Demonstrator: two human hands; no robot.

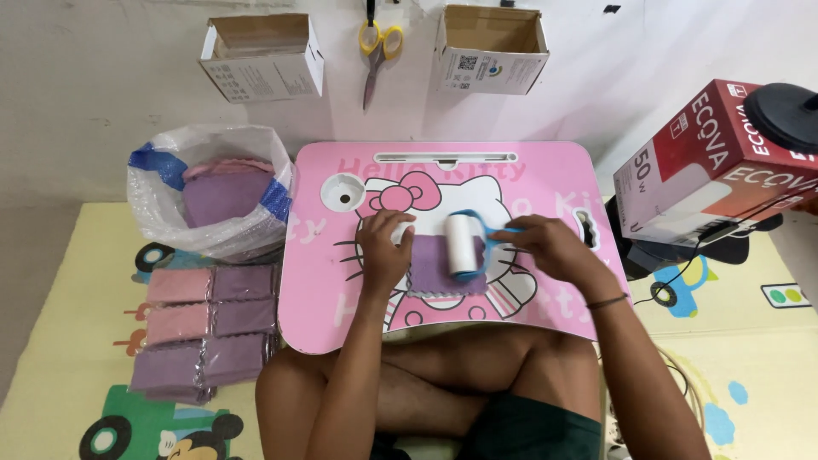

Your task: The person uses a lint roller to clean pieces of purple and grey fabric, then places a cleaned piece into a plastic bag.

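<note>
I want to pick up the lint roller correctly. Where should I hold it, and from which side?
Hold the lint roller by its blue handle, coming from the right: the handle sticks out that way, where the right hand grips it, and the white drum looks sticky.

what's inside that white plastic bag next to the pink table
The white bag holds a stack of cloths: a purple one on top, with pink edges showing behind it. Anything lower in the bag is covered.

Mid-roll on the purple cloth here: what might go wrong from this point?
1. The left hand pins only one edge of the purple scalloped cloth square, so the white lint roller with blue handle in the right hand may lift or bunch it.
2. The cloth might slide on the smooth pink lap table.
</note>
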